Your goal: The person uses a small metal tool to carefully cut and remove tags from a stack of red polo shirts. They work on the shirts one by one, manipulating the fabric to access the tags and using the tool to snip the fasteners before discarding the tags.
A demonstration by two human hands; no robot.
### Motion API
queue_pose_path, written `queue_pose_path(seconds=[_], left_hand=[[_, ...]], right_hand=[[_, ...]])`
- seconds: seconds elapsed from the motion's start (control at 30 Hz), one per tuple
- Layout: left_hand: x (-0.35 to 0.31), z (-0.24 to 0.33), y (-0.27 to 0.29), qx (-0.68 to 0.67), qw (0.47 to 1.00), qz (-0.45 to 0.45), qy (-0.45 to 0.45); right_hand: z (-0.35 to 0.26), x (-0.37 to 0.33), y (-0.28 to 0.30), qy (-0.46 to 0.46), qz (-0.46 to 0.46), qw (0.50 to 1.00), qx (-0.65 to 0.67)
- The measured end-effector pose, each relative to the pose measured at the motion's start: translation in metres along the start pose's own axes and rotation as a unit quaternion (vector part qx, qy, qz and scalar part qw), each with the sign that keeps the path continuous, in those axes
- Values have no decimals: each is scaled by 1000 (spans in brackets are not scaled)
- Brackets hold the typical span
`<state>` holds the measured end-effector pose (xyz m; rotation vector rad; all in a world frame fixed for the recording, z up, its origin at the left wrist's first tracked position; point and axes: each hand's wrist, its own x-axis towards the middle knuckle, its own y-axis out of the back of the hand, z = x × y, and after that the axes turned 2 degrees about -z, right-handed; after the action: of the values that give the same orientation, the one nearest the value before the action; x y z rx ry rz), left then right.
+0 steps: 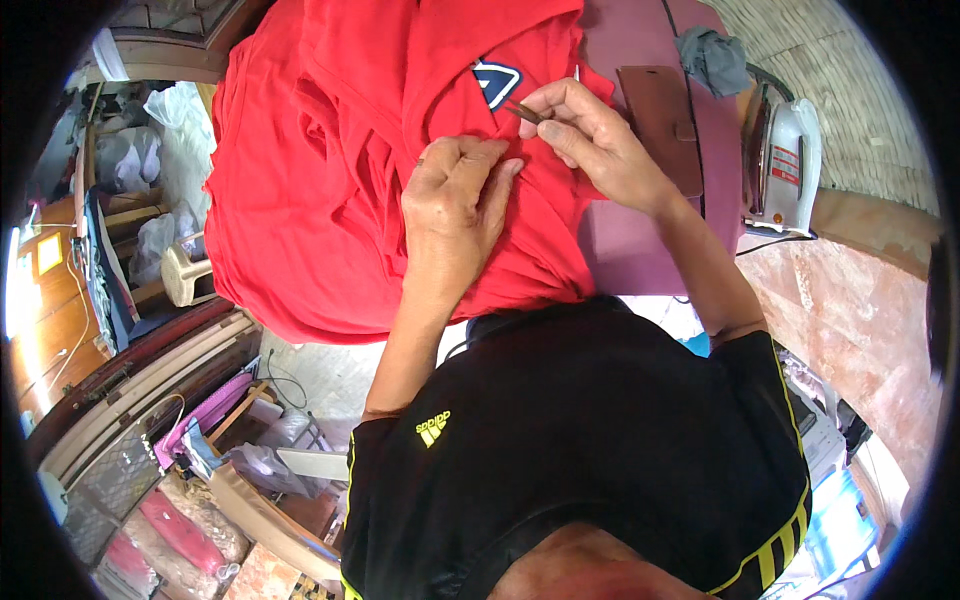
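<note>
A large red cloth garment [290, 190] lies bunched over the work surface. On it shows a letter-shaped patch [497, 82] in navy and white. Just below the patch my left hand [450, 185] rests on the red cloth, fingers bent together and thumb close to them, with a bit of cloth seemingly gripped there. My right hand [600, 140] pinches a small dark two-pronged tool [524, 112], perhaps tweezers or thread snips, its tips pointing left at the patch's lower edge. Which of these tools it is cannot be made out.
A mauve padded surface [640, 245] lies under the cloth. To its right are a brown case [655, 125], a crumpled grey cloth [713, 60] and a white iron [790, 165] with a cord. Shelves with plastic bags [180, 115] stand at the left.
</note>
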<state>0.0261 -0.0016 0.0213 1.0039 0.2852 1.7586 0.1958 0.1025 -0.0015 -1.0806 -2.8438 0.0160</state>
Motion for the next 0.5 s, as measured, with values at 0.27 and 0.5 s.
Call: queue_pose_path(seconds=[0.27,0.5], left_hand=[[5,-4,-11,116,993,-16,-1],[-2,-31,7,-224,953,-7,204]], right_hand=[[17,-6,-4,7,68,995,72],[16,-8,-2,129,-1,980,-149]])
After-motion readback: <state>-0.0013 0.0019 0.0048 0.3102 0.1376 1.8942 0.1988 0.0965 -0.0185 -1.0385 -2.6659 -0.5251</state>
